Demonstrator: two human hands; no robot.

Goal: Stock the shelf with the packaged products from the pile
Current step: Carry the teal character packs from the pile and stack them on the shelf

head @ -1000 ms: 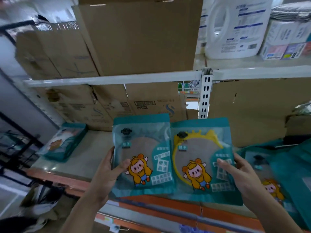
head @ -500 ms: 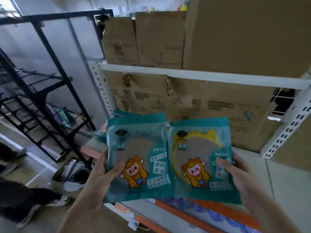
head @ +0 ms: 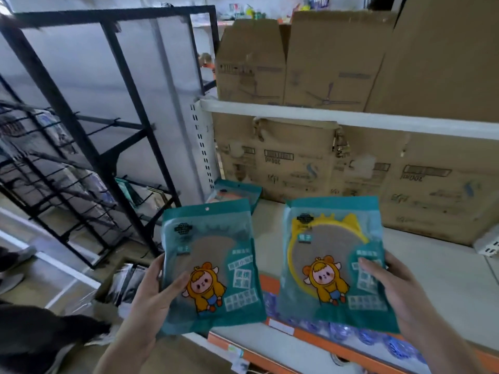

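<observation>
My left hand (head: 154,295) grips a teal packet (head: 210,265) with a cartoon figure by its left edge, thumb on the front. My right hand (head: 399,292) grips a second teal packet (head: 334,260), which shows a yellow ring, by its right edge. Both packets are upright, facing me, a small gap apart, in front of the white shelf board (head: 432,279). A stack of the same teal packets (head: 237,190) lies flat at the shelf's far left corner, against the cardboard boxes.
Brown cardboard boxes (head: 324,163) line the back of the shelf and the upper shelf (head: 337,120). An orange rail (head: 310,336) fronts the shelf, with bottles below it. A black metal rack (head: 89,136) stands to the left. An open box (head: 121,284) and someone's shoes (head: 16,268) are on the floor.
The view swung left along the shelf and the far-left stack came into sight. The two packets, side by side before, have moved apart. Both hands keep their grips.
</observation>
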